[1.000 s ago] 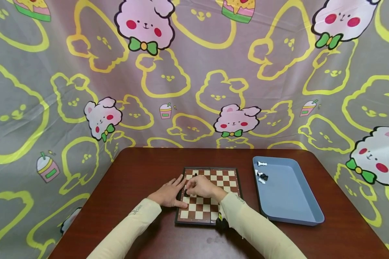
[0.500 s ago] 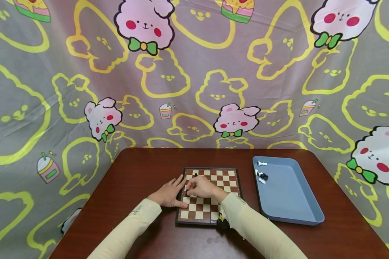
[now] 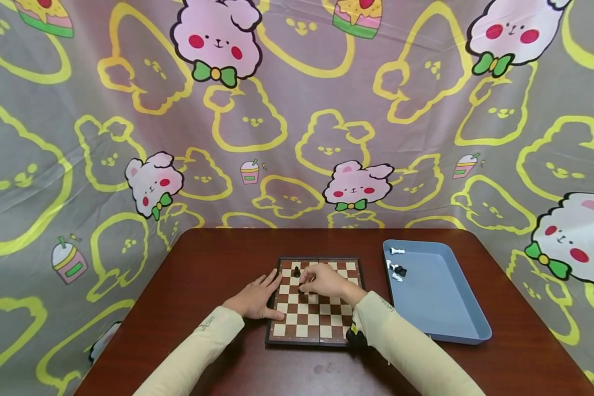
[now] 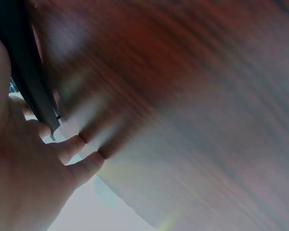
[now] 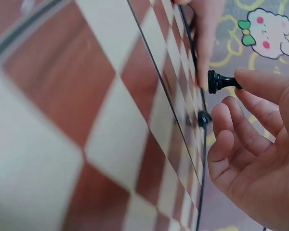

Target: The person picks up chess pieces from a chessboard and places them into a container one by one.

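Note:
My right hand point(image 3: 325, 279) pinches a black chess piece point(image 5: 221, 82) between thumb and fingertips. In the right wrist view the piece's broad base points toward the board and stays a little apart from it. A second black chess piece point(image 3: 297, 271) stands on the brown-and-cream chessboard point(image 3: 297, 330), left of the right hand. Flat along the board's left edge rests my left hand point(image 3: 252, 300), fingers spread and thumb over the squares. The left wrist view shows its fingers point(image 4: 86, 168) beside the dark board edge point(image 4: 31, 72).
To the right of the board lies a blue-grey tray point(image 3: 440, 297). White chess pieces point(image 3: 397, 251) and black ones point(image 3: 400, 270) lie at its left side. A dark reddish-brown table point(image 3: 218, 247) carries everything, with a cartoon-print cloth point(image 3: 287, 137) hanging behind.
From the board's left side, my right hand has moved right with the black chess piece. The standing black piece now shows more fully. My left hand stays in place on the board.

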Available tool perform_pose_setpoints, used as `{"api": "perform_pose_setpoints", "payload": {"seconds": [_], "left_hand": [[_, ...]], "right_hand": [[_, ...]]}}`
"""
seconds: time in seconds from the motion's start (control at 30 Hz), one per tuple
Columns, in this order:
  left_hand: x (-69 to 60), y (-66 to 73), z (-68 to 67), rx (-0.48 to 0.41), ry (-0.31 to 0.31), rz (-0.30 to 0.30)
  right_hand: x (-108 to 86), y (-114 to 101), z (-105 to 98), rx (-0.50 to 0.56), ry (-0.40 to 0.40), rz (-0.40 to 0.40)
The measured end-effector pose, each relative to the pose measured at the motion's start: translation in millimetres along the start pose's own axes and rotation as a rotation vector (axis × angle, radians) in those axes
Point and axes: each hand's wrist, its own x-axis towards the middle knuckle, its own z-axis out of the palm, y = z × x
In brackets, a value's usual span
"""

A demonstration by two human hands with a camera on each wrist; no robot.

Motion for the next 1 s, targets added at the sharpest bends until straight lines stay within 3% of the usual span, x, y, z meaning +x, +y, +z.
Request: {"api": "perform_pose_setpoints", "payload": {"seconds": [0.5, 0.83, 1.0], "left_hand": [[0.9, -1.1, 2.9, 0.014, 0.003, -0.009], [-0.3, 0.7, 1.2, 0.013, 0.005, 0.001], [-0.1, 0.8, 0.5, 0.019, 0.014, 0.008]], "right_hand": [[-25.7, 19, -56, -0.076, 0.117, 0.085], [-51.6, 30, -101, -0.105, 0.182, 0.086], [-65.5, 36, -122, -0.100, 0.212, 0.124]]}}
